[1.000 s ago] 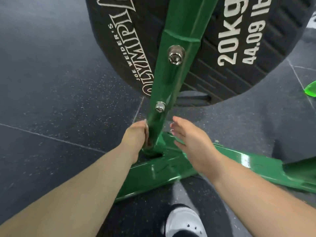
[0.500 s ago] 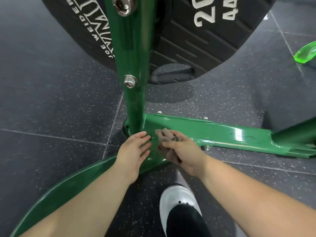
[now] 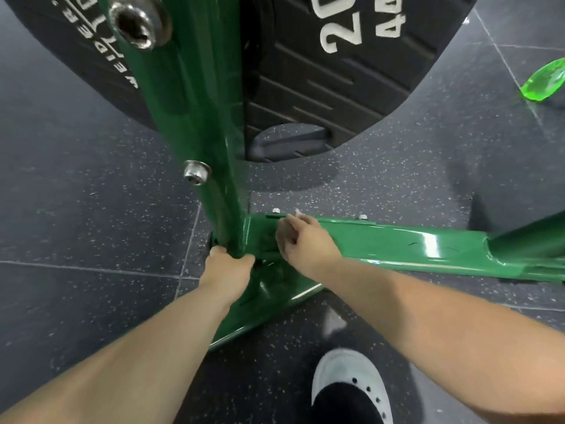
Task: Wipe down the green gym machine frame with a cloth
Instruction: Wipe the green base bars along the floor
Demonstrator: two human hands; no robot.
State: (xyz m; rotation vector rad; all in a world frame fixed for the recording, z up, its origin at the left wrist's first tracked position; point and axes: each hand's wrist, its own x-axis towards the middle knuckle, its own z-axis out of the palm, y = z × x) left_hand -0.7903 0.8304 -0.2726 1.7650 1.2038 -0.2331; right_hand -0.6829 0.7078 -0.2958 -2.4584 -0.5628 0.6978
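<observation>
The green machine frame has an upright post (image 3: 195,117) that meets a horizontal base beam (image 3: 397,243) on the floor. My left hand (image 3: 227,270) grips the foot of the post, fingers curled round it. My right hand (image 3: 305,243) lies blurred on top of the base beam just right of the post, fingers bent. The brownish cloth seen in that hand a moment ago is hidden under it.
A black 20 kg weight plate (image 3: 321,87) hangs behind the post, close to my head. Bolts (image 3: 195,172) stick out of the post. A bright green object (image 3: 544,84) lies on the speckled floor at far right. My white shoe (image 3: 351,384) stands below the beam.
My left hand went from lying flat against the joint to gripping the post's foot. My right hand slid with the cloth up onto the base beam. The view moved closer.
</observation>
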